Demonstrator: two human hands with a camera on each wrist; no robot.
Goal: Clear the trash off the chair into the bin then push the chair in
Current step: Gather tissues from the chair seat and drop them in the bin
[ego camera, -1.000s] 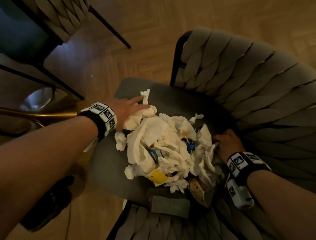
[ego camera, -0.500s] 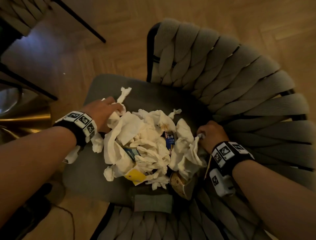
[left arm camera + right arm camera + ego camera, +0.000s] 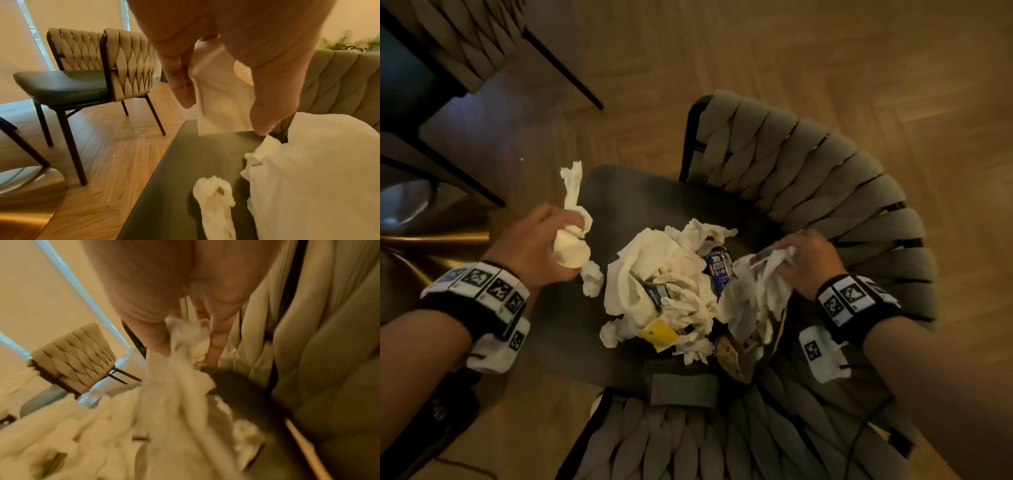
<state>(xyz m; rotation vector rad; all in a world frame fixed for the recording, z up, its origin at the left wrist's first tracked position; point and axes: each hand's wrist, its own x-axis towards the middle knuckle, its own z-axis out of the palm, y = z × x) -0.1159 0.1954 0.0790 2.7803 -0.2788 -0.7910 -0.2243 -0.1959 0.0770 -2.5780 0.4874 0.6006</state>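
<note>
Chair seat (image 3: 619,192): tissue (image 3: 571,240) inside left hand's (image 3: 530,246) fingers

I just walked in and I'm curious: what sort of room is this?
Probably a home dining area: matching woven-back chairs stand on a herringbone wood floor, with a brass pedestal base, likely a table's, alongside.

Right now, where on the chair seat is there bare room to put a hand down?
Bare seat shows along the far edge, between the backrest and the trash pile, and at the near left corner under the left hand. The middle and right side, by the right hand, are crowded.
</note>
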